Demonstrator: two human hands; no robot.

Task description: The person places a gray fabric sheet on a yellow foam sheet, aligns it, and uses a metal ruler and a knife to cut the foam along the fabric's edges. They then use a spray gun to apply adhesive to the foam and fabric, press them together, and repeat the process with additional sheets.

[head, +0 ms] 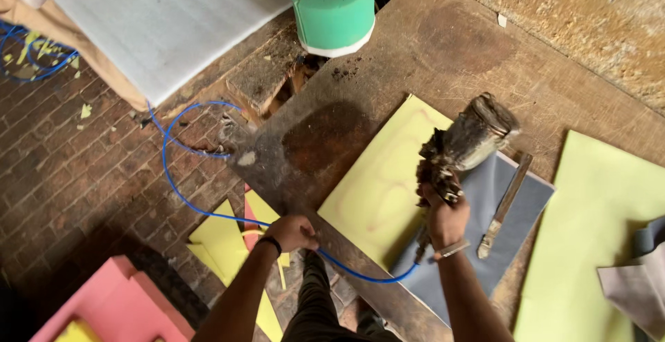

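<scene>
My right hand [443, 218] grips a glue-crusted spray gun [465, 142], its metal cup tilted up and to the right over a yellow foam sheet [377, 186] on the wooden workbench [429, 58]. My left hand [292, 232] is closed on the blue air hose [181, 189] at the bench's near edge. The hose runs from that hand under my right wrist to the gun, and loops away left over the brick floor. A grey sheet [516, 214] lies partly over the yellow one.
A long knife or file [504, 207] rests on the grey sheet. A green foam cylinder [334, 6] stands at the bench's far end. Another yellow sheet [589, 238] lies right. White foam slab [166, 23], pink foam [118, 307] and yellow scraps [222, 241] are around the floor.
</scene>
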